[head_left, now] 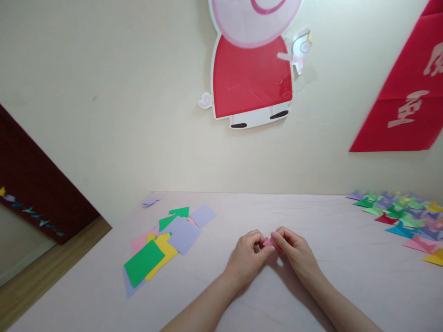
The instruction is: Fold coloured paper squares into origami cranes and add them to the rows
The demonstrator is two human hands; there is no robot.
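Note:
My left hand (247,256) and my right hand (296,253) meet at the middle of the pale pink table (221,295). Both pinch a small piece of pink paper (268,242) between thumb and fingertips, and most of it is hidden by the fingers. The hands rest low over the tabletop, forearms coming in from the near edge.
A loose heap of flat coloured paper squares (166,246) lies to the left of my hands. Several folded paper shapes (404,219) in many colours cover the far right of the table. A cartoon cut-out (251,74) and a red banner (403,101) hang on the wall behind.

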